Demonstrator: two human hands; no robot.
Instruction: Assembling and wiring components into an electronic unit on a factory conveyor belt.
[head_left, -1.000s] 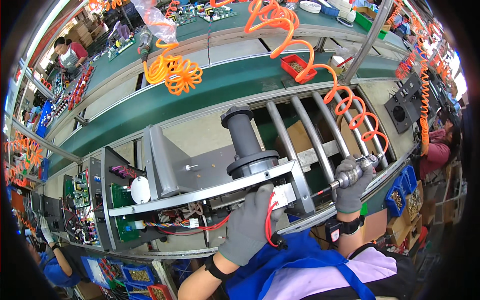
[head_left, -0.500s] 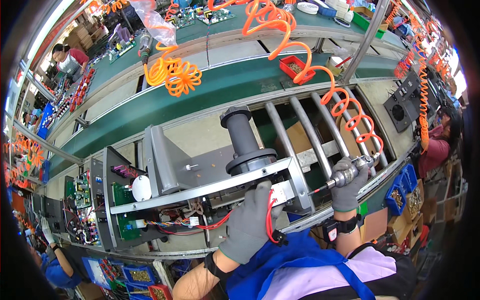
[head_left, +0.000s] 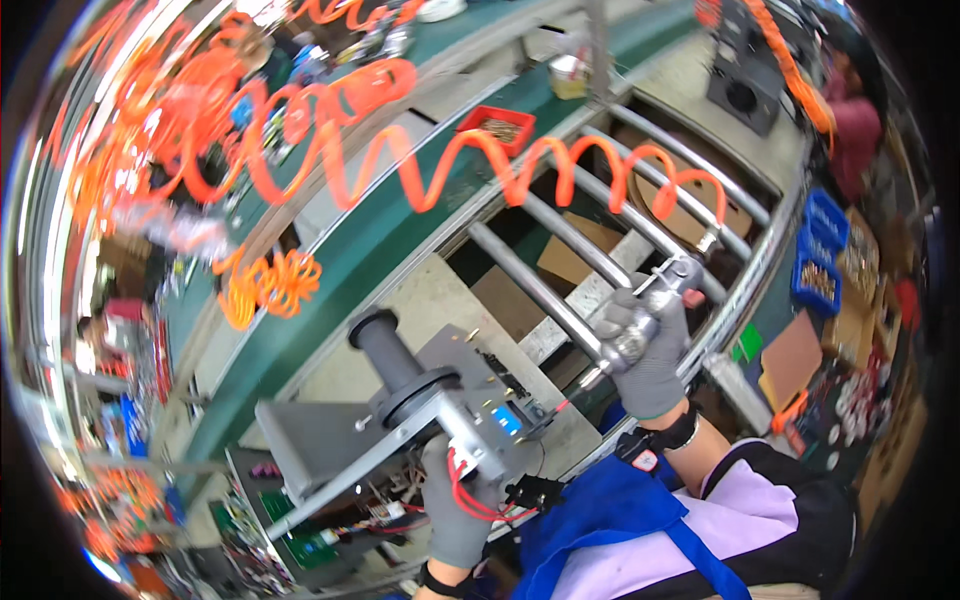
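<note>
Right hand (head_left: 650,350) is wrapped tight on the pneumatic screwdriver (head_left: 640,325), its bit pointing down toward 7 o'clock at the grey metal assembly (head_left: 420,420), low centre of view. Left hand (head_left: 455,500) has fingers clamped on the assembly's near edge beside the red wires (head_left: 470,495). My read: keep the bit square to the screw head, brace the frame hard, and keep the wires out of the bit's path. The orange coiled air hose (head_left: 480,160) arcs overhead from 10 to 2. Work sits on a beige bench (head_left: 420,300), steel roller rails (head_left: 560,290) at 1, green conveyor (head_left: 330,270) behind, blue parts bins (head_left: 820,280) at 3.
</note>
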